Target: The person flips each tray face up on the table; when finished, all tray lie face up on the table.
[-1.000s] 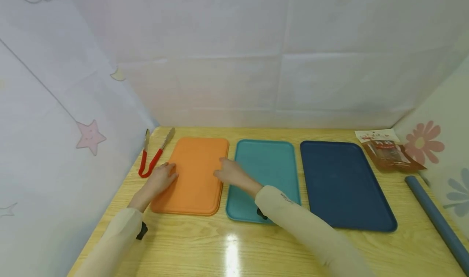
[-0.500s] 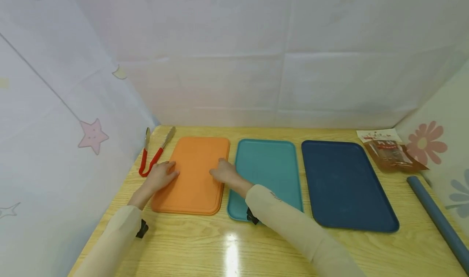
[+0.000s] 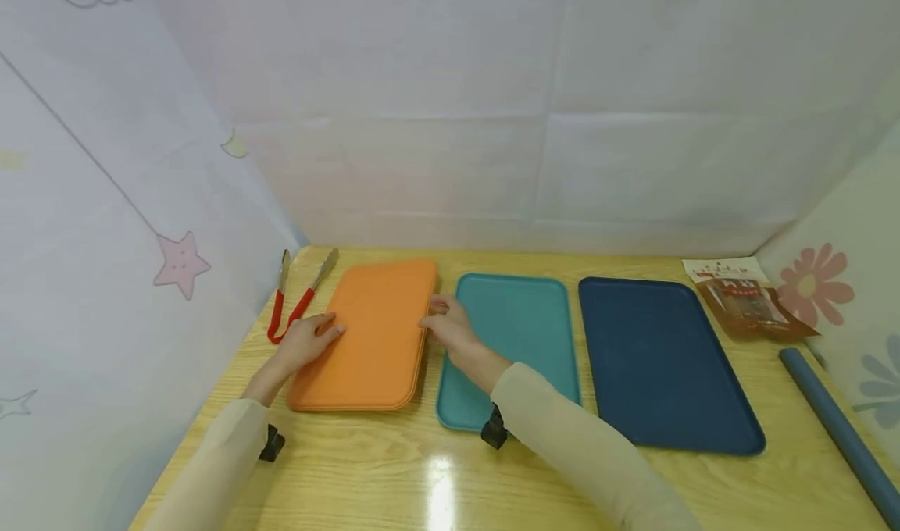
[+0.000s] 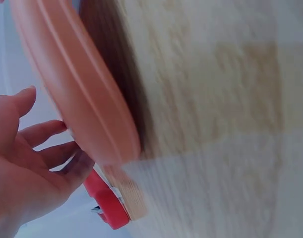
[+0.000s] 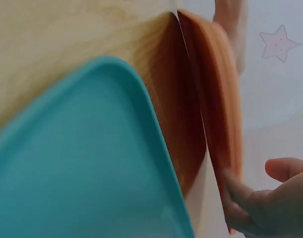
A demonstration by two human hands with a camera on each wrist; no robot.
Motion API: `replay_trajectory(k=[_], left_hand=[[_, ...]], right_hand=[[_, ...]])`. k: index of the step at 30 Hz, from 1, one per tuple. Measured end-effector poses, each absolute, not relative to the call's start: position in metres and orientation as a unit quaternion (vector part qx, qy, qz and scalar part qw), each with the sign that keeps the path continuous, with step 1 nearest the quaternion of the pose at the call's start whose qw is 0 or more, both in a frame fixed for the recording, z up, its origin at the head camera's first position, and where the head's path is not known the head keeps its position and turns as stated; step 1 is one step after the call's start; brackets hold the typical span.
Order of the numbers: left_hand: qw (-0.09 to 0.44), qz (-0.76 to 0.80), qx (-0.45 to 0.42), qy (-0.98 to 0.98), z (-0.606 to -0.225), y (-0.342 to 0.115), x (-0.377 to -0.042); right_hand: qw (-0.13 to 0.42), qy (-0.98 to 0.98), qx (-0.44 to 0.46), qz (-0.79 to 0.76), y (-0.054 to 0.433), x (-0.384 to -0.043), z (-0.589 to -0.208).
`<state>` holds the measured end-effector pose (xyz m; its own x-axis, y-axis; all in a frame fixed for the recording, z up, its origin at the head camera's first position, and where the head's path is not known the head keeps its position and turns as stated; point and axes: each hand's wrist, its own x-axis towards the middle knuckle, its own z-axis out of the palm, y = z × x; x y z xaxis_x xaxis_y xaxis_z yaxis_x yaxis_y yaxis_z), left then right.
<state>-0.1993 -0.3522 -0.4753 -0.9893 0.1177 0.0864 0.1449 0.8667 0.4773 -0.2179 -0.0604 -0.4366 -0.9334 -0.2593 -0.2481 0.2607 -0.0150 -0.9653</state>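
An orange tray (image 3: 376, 336) with ridged edges lies at the left of the table in the head view, its smooth face up. Its right side is raised, with a dark gap and shadow under it in the right wrist view. My right hand (image 3: 453, 324) grips that raised edge, fingers underneath and thumb on the upper side. At the tray's left edge, my left hand (image 3: 305, 342) rests with relaxed fingers touching the rim (image 4: 109, 134); its thumb stands apart in the left wrist view. A teal tray (image 3: 520, 320) lies flat under the right wrist.
Red-handled tongs (image 3: 298, 304) lie left of the orange tray, by the wall. A navy tray (image 3: 661, 359) lies right of the teal one. Farther right are a brown food packet (image 3: 745, 301) and a grey-blue roll (image 3: 837, 422). A fabric wall stands behind the table.
The orange tray's right side has risen from the table. My right hand has moved from the tray's top to its right edge, fingers now beneath. The left hand has barely moved.
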Motion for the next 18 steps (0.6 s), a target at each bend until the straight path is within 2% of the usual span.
replay_trajectory(k=[6,11,18], left_hand=[[0.018,-0.285,-0.074,-0.956,-0.474,-0.355,-0.198],[-0.010,-0.281,-0.072,-0.957,-0.470,-0.354,-0.193],[-0.056,-0.299,-0.071,-0.950,-0.459,-0.351,-0.167]], right_hand=[[0.175,0.638,-0.016,-0.749,-0.053,-0.225,-0.427],[0.193,0.620,-0.038,-0.760,-0.052,-0.224,-0.422],[0.207,0.601,-0.065,-0.769,-0.053,-0.226,-0.409]])
